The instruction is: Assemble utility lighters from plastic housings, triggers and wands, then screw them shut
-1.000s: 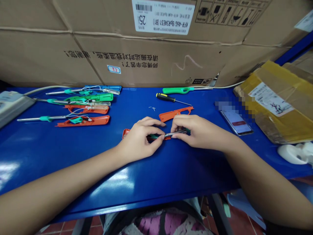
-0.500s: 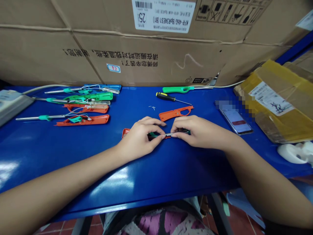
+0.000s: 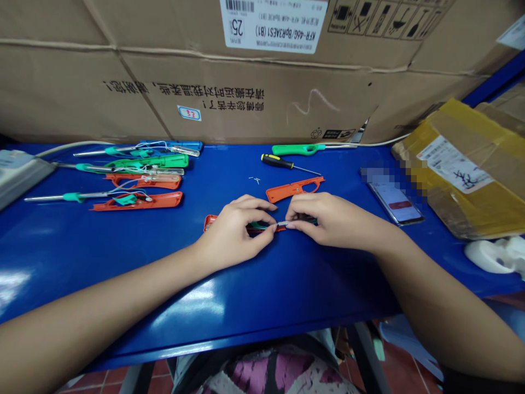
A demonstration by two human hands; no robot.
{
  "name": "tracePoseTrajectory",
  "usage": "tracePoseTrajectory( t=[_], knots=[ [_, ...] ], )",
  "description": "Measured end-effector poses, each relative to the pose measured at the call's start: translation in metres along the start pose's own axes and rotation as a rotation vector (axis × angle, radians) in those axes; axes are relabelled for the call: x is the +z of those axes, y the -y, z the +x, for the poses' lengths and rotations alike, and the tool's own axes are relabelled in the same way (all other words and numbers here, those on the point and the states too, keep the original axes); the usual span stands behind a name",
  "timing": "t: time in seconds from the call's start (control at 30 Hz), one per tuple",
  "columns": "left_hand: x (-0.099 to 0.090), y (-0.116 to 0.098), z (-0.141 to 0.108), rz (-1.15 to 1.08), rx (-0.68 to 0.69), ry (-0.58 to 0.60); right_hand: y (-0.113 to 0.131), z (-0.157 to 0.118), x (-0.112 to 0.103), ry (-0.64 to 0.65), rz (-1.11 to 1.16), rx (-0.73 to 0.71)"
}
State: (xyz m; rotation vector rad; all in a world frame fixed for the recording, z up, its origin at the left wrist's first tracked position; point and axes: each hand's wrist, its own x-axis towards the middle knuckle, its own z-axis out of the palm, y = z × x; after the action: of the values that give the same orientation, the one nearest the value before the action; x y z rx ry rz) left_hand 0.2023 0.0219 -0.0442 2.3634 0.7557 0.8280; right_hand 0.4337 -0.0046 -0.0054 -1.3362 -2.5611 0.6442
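Presently pinching the tube [image 3: 282, 224] in the right hand [image 3: 322, 215], at the end of the shell [image 3: 210, 221] on the table [image 3: 123, 257]; curling the left hand [image 3: 235, 227] over it, with grip too hidden to tell; possibly risking a skewed tube by pushing off-line, or a shifted shell by pressing unevenly.

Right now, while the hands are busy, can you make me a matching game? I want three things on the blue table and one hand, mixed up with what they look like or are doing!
Column one:
1. screwdriver
2. phone
3. right hand
4. loose piece with a loop

Column two:
A. pinching a metal tube
B. orange all over
C. black and yellow handle
D. screen lit up

Right pairs: 1-C, 2-D, 3-A, 4-B
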Motion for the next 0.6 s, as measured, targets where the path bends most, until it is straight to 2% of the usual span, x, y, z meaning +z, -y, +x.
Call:
tracePoseTrajectory(
  t=[0.27,0.6],
  knots=[
    [0.0018,0.0031,0.0022,-0.040,-0.037,0.002,0.0001,-0.0004,-0.0009,-0.041,-0.008,-0.024],
    [0.0024,0.0049,0.0032,-0.093,-0.066,0.000,0.0009,-0.0014,-0.0008,-0.007,0.006,-0.022]
  ],
)
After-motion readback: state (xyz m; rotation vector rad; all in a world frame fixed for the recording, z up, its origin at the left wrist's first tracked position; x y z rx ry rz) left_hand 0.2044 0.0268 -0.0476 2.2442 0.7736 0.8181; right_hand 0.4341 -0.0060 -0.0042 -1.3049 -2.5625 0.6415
